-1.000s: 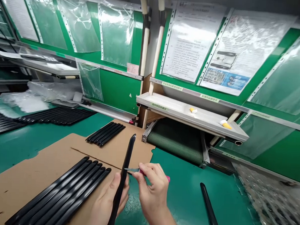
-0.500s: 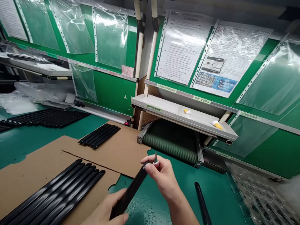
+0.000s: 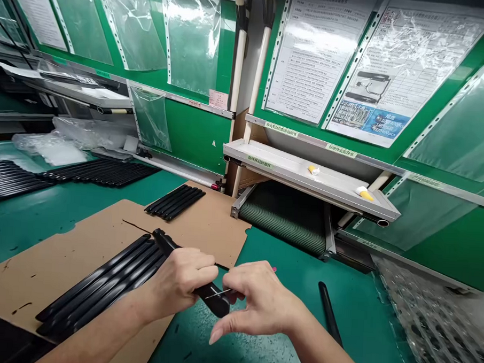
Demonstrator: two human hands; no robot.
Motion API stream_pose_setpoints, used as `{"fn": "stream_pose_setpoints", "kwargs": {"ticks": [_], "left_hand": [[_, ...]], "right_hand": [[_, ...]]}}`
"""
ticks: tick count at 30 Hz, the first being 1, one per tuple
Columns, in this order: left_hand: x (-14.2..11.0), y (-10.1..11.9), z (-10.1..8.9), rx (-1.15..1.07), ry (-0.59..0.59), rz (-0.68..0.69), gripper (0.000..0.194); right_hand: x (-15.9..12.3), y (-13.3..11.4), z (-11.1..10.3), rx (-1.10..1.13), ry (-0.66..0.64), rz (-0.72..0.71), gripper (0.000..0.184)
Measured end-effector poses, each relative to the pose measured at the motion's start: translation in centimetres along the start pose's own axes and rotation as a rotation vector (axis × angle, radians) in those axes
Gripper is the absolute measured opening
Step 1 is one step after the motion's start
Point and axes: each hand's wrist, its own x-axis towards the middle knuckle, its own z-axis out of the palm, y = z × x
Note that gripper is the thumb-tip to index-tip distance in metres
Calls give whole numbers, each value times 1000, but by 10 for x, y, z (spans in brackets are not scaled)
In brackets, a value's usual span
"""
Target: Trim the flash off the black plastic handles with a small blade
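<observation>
My left hand (image 3: pixel 183 280) is closed around the middle of a glossy black plastic strip (image 3: pixel 217 303) with rounded ends. The strip slants from upper left down to the right, its near end sticking out below my fist. In my right hand (image 3: pixel 263 300) is a craft knife (image 3: pixel 221 293), its thin blade lying across the strip near that end. Most of the knife's handle is hidden by my fingers, and my right thumb stretches out away from it. Beside my left forearm, a row of similar black strips (image 3: pixel 113 275) lies on a cardboard sheet (image 3: pixel 91 234).
One black strip (image 3: pixel 329 314) lies alone on the green table (image 3: pixel 286 274) at right. Further back are a smaller strip group (image 3: pixel 175 202), a conveyor belt (image 3: pixel 286 218) and a white shelf (image 3: pixel 275 156) holding two yellow-and-white items. A clear plastic tray (image 3: pixel 428 318) stands far right.
My left hand has turned the strip over, so its other end now points toward my right hand. The knife blade has swung from pointing upward to lying across the strip. The view has shifted slightly.
</observation>
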Motion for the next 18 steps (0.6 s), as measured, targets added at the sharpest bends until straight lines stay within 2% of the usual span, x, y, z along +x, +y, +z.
{"fn": "stream_pose_setpoints", "kwargs": {"ticks": [4, 8, 10, 13, 16, 18], "left_hand": [[-10, 3, 6, -57, 34, -68, 29], [-24, 13, 18, -164, 85, -253, 34], [-27, 23, 22, -203, 104, -404, 35], [-26, 41, 24, -267, 85, -702, 33], [-23, 57, 26, -403, 12, -989, 20], [-22, 63, 28, -518, 20, -1106, 8]], "right_hand": [[-3, -2, 18, -6, 185, 11, 75], [-4, -5, 37, -84, 404, 14, 70], [-3, -6, 46, -194, 515, 23, 67], [-1, -4, 58, -355, 643, 71, 61], [5, -2, 69, -462, 710, 131, 57], [11, -2, 74, -525, 745, 142, 56]]}}
